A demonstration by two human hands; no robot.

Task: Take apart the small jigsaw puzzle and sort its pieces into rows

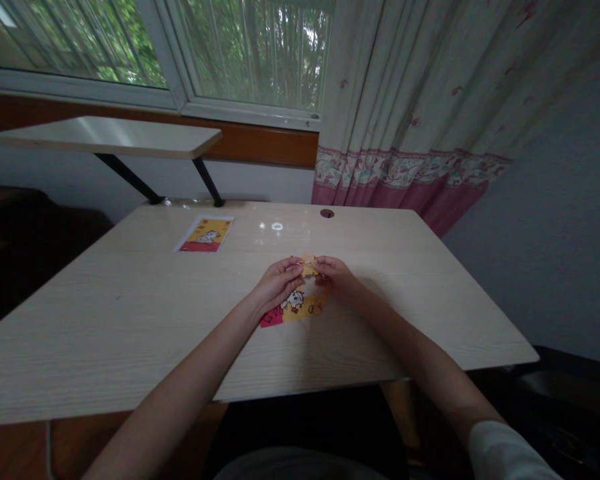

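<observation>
The left hand (279,277) and right hand (337,275) pinch a yellow part (309,269) between them, patterned puzzle (300,309) close by, fitting edges, I'd say, which calls for careful alignment.

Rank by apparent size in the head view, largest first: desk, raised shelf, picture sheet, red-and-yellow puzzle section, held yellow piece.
1. Desk
2. Raised shelf
3. Picture sheet and puzzle section: too alike to rank, with the left hand partly over the latter
4. Held yellow piece
</observation>
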